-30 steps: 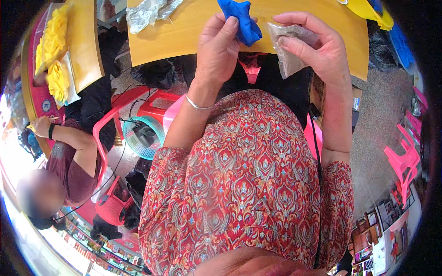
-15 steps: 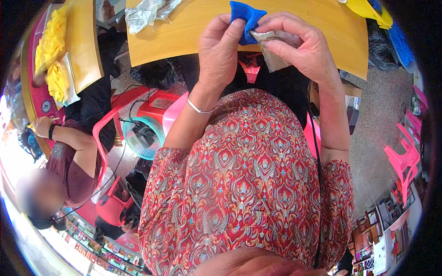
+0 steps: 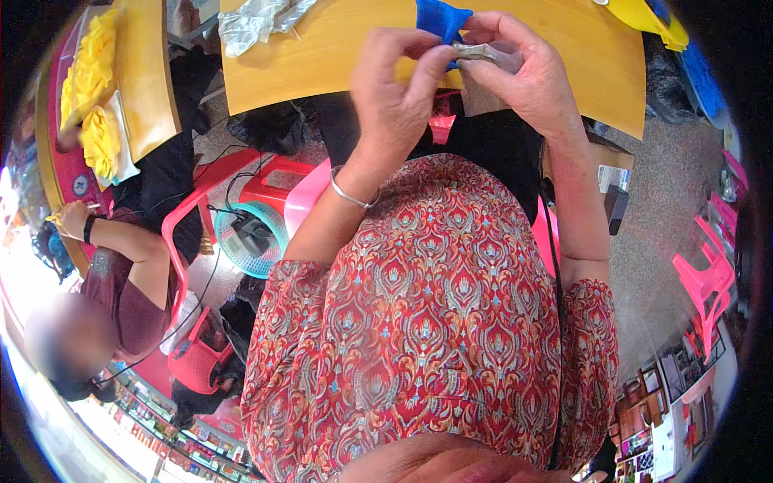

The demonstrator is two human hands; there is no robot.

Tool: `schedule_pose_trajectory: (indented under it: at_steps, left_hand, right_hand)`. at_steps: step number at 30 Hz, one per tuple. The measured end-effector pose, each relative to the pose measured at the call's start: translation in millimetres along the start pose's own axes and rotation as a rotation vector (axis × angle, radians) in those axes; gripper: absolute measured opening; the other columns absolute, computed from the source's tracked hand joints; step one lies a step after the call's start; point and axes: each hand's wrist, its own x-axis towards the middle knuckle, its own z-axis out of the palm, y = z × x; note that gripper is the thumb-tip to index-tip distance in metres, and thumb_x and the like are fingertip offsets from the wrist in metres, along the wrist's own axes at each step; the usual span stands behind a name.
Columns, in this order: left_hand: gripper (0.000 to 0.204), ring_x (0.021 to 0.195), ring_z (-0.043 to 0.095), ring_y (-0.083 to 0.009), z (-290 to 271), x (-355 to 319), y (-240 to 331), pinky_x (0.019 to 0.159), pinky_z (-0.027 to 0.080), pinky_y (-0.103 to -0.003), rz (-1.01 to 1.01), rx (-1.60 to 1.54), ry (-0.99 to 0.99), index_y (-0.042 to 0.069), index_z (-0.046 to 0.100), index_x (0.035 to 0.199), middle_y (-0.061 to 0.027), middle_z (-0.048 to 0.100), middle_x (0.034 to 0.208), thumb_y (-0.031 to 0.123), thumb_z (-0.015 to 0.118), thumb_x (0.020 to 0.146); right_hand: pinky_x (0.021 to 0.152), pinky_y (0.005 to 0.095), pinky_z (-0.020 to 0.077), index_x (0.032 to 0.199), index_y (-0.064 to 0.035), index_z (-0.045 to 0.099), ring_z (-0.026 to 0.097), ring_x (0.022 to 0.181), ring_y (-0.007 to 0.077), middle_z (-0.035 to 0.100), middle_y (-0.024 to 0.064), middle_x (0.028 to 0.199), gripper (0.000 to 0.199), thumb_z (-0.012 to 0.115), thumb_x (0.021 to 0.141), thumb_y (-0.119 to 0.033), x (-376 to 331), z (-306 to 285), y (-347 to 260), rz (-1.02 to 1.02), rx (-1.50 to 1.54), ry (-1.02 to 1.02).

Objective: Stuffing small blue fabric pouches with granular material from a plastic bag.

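Can make out a white label (image 3: 613,179) on a cardboard box (image 3: 610,156) at the right; too small to read. Likewise cannot read a round emblem (image 3: 80,186) at the far left. Pinches a crumpled, cloudy plastic packet (image 3: 487,53) between thumb and fingers of the right hand (image 3: 531,84), above the near part of the yellow table (image 3: 322,60). Holds the left hand (image 3: 393,92), slightly blurred, with thumb and forefinger at the packet's mouth; cannot tell whether gripping. Shows bright blue, folded cloth (image 3: 437,18) between both hands, touching the right fingertips.
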Motion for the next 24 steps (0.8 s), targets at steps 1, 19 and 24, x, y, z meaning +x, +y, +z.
schedule_pose_trajectory:
  at_steps: [1,19,24]
  left_hand:
    - [0.02,0.079,0.058,-0.0088,2,0,2,0.076,0.047,-0.022,-0.097,-0.099,-0.147,-0.001,0.061,0.1,-0.0025,0.065,0.086,0.008,0.071,0.085]
    - [0.017,0.071,0.058,-0.0264,9,-1,-5,0.062,0.047,-0.035,0.362,0.159,-0.101,0.003,0.058,0.083,-0.0103,0.059,0.078,-0.002,0.07,0.073]
    - [0.018,0.069,0.057,-0.0287,9,0,-7,0.061,0.046,-0.037,0.431,0.133,-0.125,0.004,0.057,0.085,-0.0111,0.057,0.077,-0.002,0.069,0.073]
  right_hand:
    - [0.092,0.0265,0.046,0.115,-0.0019,0.059,0.06,0.1,0.0115,0.064,0.0044,0.104,0.033,0.068,0.084,-0.007,0,-1,0,-0.003,0.0,0.0]
    - [0.077,0.0268,0.0501,0.103,-0.0029,0.062,0.063,0.084,0.0112,0.068,0.0048,0.091,0.032,0.074,0.075,-0.013,-3,-1,0,-0.034,-0.419,0.078]
    - [0.078,0.0266,0.0498,0.102,-0.0032,0.062,0.063,0.087,0.0111,0.067,0.0042,0.094,0.03,0.074,0.077,-0.013,-4,-6,5,-0.016,-0.411,0.053]
